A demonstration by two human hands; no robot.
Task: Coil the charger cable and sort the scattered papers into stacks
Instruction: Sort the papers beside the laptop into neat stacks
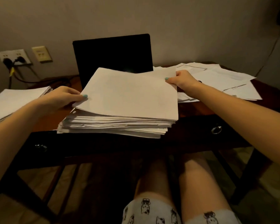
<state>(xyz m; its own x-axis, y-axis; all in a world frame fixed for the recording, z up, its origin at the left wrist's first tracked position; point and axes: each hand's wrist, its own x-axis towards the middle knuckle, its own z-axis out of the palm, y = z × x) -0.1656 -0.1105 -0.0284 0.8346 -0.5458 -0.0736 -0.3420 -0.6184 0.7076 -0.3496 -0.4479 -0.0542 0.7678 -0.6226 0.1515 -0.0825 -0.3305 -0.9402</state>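
Stack (116, 125): thick, on the near edge of the desk (196, 108), in front of the dark laptop (113, 52).
Top sheets (131, 92): raised slightly off the stack. Your left hand (63, 97) pinches their left corner, thumb on top. Your right hand (183, 80) pinches their far right edge. Your hands are well apart.
Left pile (14, 99): neat, at the desk's left end.
Loose papers (225, 80): spread over the right end.
Cable (29, 81): black, runs from the socket (13, 57) onto the desk, not coiled.

We count one laptop (112, 52); two neat piles, the front stack (128, 97) before it and the left stack (14, 101) left of it; one scattered heap (217, 81) on its right.
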